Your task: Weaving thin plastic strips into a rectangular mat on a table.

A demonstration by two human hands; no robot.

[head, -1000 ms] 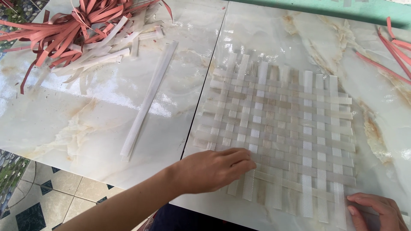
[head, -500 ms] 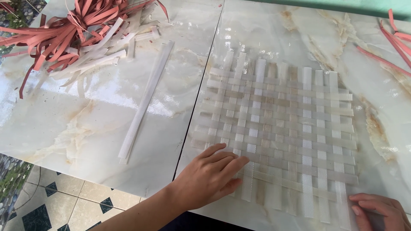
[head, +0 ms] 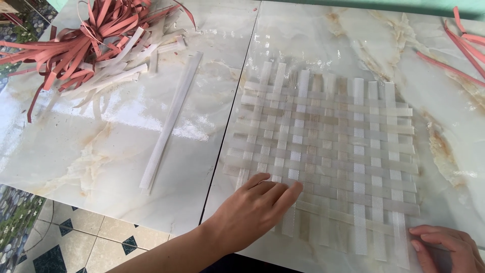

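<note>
Scene: a person works over a woven mat (head: 323,151) of translucent pale strips lying flat on a marble-patterned tabletop (head: 101,151), seen from above.
Left hand: the left hand (head: 252,212) lies flat, palm down, fingers spread and relaxed, pressing the mat's near-left corner; it grips nothing.
Right hand: the right hand (head: 447,247), partly cut off by the frame edge, rests its fingertips on the mat's near-right corner; whether it pinches a strip end cannot be told.
Where the mat lies: directly ahead of both hands, spreading away from the person; it sits right of the seam between the two slabs.
Nearer hand: the left reaches deeper into the weave; the right only touches the edge.
Loose strip: one long white strip (head: 172,121) lies well left of the mat, its long axis running away from the person and leaning right at the far end; the left hand is nearer.
Count: one mat, one single loose strip, one tangled heap of red and white strips (head: 86,45) at far left, a few red strips (head: 454,50) at far right, two hands.
</note>
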